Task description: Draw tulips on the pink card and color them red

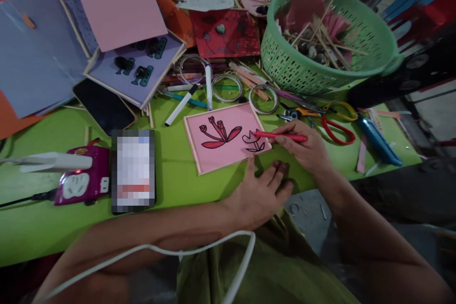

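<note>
A pink card [213, 159] edged with thin wooden sticks lies on the green table in front of me. On it a plant drawing [220, 135] is coloured red inside black outlines, and a smaller flower outline [253, 141] stands at its right. My right hand [302, 145] is closed around a red marker pen [285, 136], whose tip rests at the smaller flower. My left hand [265, 190] lies palm down with fingers spread, its index fingertip at the card's lower edge.
A green basket [295, 64] with sticks stands at the back right. Tape rolls [228, 88], markers [181, 104] and scissors [337, 128] lie behind the card. A purple power socket [81, 175] and a phone [133, 171] are at left; a white cable [149, 247] crosses my left arm.
</note>
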Available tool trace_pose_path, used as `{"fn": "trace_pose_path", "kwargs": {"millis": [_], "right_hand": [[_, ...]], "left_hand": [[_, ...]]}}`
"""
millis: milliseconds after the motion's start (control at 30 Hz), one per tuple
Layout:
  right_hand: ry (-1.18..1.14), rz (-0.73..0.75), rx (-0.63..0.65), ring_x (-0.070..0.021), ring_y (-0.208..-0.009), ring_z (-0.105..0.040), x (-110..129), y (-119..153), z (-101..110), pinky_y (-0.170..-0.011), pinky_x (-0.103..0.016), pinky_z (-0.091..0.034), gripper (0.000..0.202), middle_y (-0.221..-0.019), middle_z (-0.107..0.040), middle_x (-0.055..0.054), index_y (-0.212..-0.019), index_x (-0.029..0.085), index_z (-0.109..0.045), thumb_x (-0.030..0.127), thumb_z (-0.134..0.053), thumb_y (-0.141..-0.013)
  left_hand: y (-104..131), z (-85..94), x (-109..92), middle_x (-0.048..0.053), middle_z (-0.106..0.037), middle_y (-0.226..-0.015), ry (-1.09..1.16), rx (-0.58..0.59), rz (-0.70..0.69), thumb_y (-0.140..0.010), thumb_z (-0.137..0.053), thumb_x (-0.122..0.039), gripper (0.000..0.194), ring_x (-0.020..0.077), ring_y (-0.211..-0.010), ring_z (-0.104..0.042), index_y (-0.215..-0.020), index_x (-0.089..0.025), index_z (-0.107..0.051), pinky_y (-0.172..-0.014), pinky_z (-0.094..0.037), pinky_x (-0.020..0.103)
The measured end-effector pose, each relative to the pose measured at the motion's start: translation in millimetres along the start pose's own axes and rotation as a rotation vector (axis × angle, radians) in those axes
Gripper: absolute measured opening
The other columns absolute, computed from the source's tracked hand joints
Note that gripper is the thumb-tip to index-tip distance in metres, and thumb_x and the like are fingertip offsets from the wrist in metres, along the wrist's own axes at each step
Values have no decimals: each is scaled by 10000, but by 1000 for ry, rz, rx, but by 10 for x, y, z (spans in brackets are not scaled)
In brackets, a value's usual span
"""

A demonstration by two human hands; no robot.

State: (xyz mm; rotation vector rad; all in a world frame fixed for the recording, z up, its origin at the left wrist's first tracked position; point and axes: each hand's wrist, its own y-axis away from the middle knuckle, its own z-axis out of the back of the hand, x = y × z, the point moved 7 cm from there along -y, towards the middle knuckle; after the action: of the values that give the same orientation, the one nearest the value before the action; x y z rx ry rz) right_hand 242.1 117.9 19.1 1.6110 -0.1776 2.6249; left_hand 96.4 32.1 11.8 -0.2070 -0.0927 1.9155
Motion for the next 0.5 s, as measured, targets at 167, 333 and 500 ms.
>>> {"fn": "trace_pose_path", "kwargs": {"millis": [167, 333, 500], "right_hand": [[24, 23, -2, -207, -737, -725, -32, 2, -7, -643, -328, -533, 471, -829, -762, -33, -933, 255, -749, 720, -781, -860], [44, 37, -4, -213, -739, -729, -22, -1, -8, -634, -331, -541, 476, -830, -770, -37, -937, 253, -746, 724, -764, -872], [3, 34, -8, -190, -690, -714, 12, 9, 5, -602, -308, -520, 461, -773, -758, -26, -900, 245, -731, 704, -776, -877]], "left_hand": [[-3, 2, -2, 193, -590, -1593, 3, 24, -5, -1105, -429, -209, 438, 333, -1459, -534, -1514, -176, -582, -1128, -467, 751], [-1, -12, -8, 206, -584, -1594, 10, 13, -9, -1116, -389, -201, 444, 342, -1454, -531, -1512, -164, -585, -1126, -452, 767], [10, -22, -12, 209, -551, -1624, 10, 9, -6, -1107, -438, -224, 443, 346, -1475, -511, -1527, -162, -567, -1140, -440, 773]]}}
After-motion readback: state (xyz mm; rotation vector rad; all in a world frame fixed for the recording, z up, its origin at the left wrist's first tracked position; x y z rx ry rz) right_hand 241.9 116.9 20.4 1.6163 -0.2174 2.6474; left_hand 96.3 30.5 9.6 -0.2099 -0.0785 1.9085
